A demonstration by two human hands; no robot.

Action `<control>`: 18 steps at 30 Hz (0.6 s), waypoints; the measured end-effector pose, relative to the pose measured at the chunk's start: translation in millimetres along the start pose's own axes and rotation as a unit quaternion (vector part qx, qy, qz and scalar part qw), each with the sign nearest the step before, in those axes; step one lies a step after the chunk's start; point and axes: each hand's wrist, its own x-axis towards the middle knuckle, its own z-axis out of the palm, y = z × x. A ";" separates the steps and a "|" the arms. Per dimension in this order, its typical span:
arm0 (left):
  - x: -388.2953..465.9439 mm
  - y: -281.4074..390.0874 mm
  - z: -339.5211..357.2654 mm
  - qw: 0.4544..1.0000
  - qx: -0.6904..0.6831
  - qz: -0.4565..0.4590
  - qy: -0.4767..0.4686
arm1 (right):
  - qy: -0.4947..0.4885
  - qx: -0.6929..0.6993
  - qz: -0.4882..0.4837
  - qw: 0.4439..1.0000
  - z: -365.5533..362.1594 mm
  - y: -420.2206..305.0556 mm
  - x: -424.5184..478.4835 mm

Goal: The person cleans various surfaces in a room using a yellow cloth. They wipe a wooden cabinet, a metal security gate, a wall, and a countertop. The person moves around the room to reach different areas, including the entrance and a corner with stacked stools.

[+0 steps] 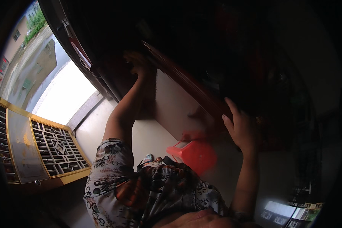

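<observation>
A dark reddish piece of furniture with a long front edge [185, 85] lies before me, its upper side mostly lost in shadow. My left hand [136, 64] reaches into the dark at its far left end; whether the fingers hold anything cannot be told. At the right end of the edge is my right hand [240, 128], thumb and forefinger apart at the furniture's corner, with nothing seen between them. The other fingers of that hand are in shadow. Below the edge, a red plastic stool [201, 156] stands on the floor, close in front of my body.
On the left, an open doorway shows wet ground [40, 68] outside. A gold-framed metal door with lattice panels [59, 146] stands at the lower left. Pale floor tiles [151, 134] lie beneath me. Dark, indistinct things fill the right side.
</observation>
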 end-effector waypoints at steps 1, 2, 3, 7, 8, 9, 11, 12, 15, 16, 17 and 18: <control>-7.3 6.3 -3.5 0.998 0.063 0.018 -0.004 | 0.001 0.003 -0.001 1.000 0.6 2.5 -1.5; -14.5 16.2 -7.3 0.991 0.130 0.040 -0.005 | 0.017 0.001 -0.001 1.000 3.9 6.1 -5.2; -21.1 23.6 -2.2 0.981 0.150 0.094 -0.079 | 0.034 0.001 -0.008 0.999 9.9 10.4 -5.5; -108.1 98.8 195.6 0.892 -0.419 -0.171 0.003 | 0.053 0.011 -0.052 0.997 6.8 -4.6 8.5; -130.0 100.8 238.1 0.866 -0.451 -0.215 -0.018 | 0.048 0.010 -0.082 0.995 4.5 -17.1 18.2; -174.0 129.8 223.9 0.819 -0.518 -0.226 -0.096 | 0.040 0.001 -0.061 0.997 11.0 -14.0 17.6; -257.9 162.4 169.0 0.709 -0.619 -0.243 -0.233 | 0.038 -0.003 -0.035 0.999 18.1 -7.6 13.3; -288.9 168.4 147.0 0.660 -0.652 -0.248 -0.279 | 0.042 0.000 -0.041 0.998 22.3 -8.3 15.1; -351.1 171.4 72.1 0.530 -0.734 -0.198 -0.376 | 0.032 -0.010 -0.045 0.998 23.3 -18.6 21.2; -358.6 165.8 51.3 0.495 -0.758 -0.180 -0.386 | 0.025 -0.013 -0.044 0.999 24.6 -21.6 24.6; -360.2 158.3 26.7 0.453 -0.786 -0.145 -0.395 | 0.018 -0.016 -0.041 0.999 26.0 -23.4 27.5; -354.9 142.3 -10.0 0.413 -0.810 -0.108 -0.403 | 0.012 -0.016 -0.035 0.999 28.7 -21.5 29.3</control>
